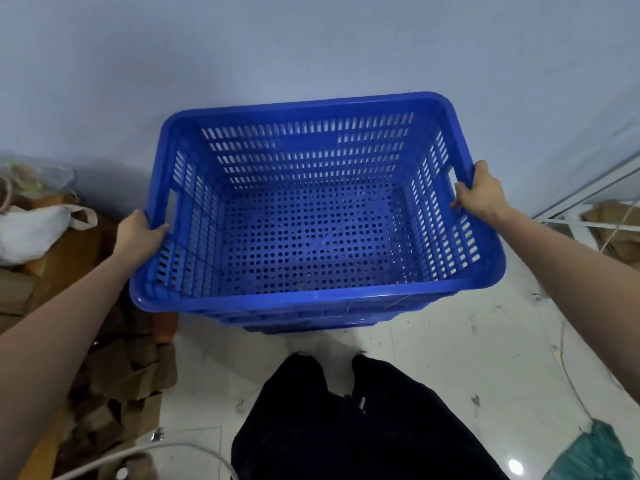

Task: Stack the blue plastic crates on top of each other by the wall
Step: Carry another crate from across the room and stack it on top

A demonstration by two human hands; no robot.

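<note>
A big blue perforated plastic crate (311, 299) fills the middle of the view, close to the pale wall (311, 46). It is empty inside. My left hand (138, 233) grips its left rim by the handle slot. My right hand (483, 194) grips its right rim by the other handle slot. Under its near edge, the rims of more blue crates (304, 322) show, nested beneath it. Whether the top crate rests fully on them or hangs slightly above, I cannot tell.
Brown cardboard pieces (117, 375) and a white bag (31, 230) lie at the left by the wall. White frame parts and cardboard (609, 220) sit at the right. A green cloth (595, 455) lies on the white tiled floor (450, 341). My dark trouser legs (346, 427) stand below the crate.
</note>
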